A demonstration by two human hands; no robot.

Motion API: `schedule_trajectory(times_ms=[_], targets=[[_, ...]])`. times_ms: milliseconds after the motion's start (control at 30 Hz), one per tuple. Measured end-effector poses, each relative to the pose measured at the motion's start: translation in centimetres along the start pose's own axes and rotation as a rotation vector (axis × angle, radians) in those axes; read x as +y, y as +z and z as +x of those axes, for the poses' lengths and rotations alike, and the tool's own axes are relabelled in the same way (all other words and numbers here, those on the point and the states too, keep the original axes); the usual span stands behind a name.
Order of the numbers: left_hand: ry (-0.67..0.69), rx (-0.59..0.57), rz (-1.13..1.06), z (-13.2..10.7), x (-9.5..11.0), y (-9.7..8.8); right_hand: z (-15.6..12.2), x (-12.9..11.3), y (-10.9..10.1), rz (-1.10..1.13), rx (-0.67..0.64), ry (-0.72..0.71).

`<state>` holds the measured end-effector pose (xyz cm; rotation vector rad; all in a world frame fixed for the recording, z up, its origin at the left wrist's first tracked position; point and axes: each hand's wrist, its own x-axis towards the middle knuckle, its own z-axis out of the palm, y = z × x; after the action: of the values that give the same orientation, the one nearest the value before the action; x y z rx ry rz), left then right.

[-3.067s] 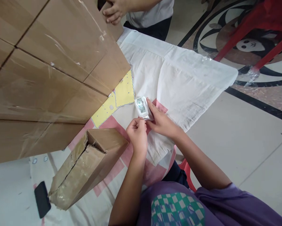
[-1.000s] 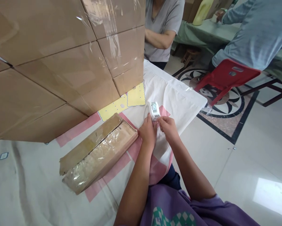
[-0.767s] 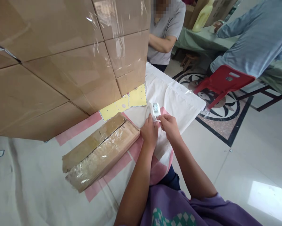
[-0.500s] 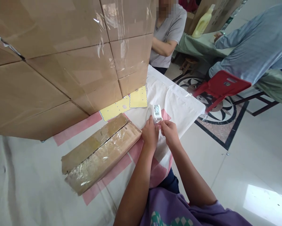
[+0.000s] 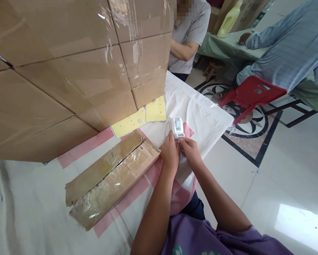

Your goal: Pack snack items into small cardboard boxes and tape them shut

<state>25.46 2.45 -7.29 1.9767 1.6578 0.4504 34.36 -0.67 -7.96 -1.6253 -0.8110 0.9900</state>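
Note:
A small white tape dispenser (image 5: 177, 127) with a pale, see-through roll inside stands on the cloth-covered table (image 5: 198, 109). My left hand (image 5: 171, 150) is closed at its near left side, a finger along its edge. Just in front of the dispenser, my right hand (image 5: 190, 150) is pinched, its fingertips close to those of the left. Whatever lies between the right fingertips is too small to make out. Left of my hands lies a long, worn cardboard box (image 5: 113, 177) with clear tape over its top, one corner close to my left wrist.
A tall stack of taped cardboard cartons (image 5: 76, 78) fills the table's left and back. Yellow dotted cloth print (image 5: 155, 110) shows at its foot. Beyond are a person in grey (image 5: 193, 32), another in blue (image 5: 286, 53), a red chair (image 5: 254, 94) and a yellow bottle (image 5: 229, 21).
My view has shifted slightly. Both hands stay at the tape dispenser, the right one still pinched in front of it. The hand of the person in blue has moved a little on the far table.

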Motion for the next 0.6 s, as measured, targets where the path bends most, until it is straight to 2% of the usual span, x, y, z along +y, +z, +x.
schedule_trajectory(times_ms=[167,367,467,600], targets=[[-0.009,-0.020,0.028,0.0,0.0,0.1,-0.2,0.0,-0.2,-0.093,0.007,-0.051],[0.021,0.013,-0.117,-0.3,-0.6,-0.4,-1.7,-0.7,-0.3,-0.071,-0.028,-0.117],[0.062,0.023,-0.274,-1.5,-0.5,-1.3,-3.5,-2.4,0.0,-0.011,-0.067,-0.135],[0.103,-0.036,-0.370,-5.2,-0.5,-2.5,-6.7,-7.0,0.7,-0.064,-0.154,-0.254]])
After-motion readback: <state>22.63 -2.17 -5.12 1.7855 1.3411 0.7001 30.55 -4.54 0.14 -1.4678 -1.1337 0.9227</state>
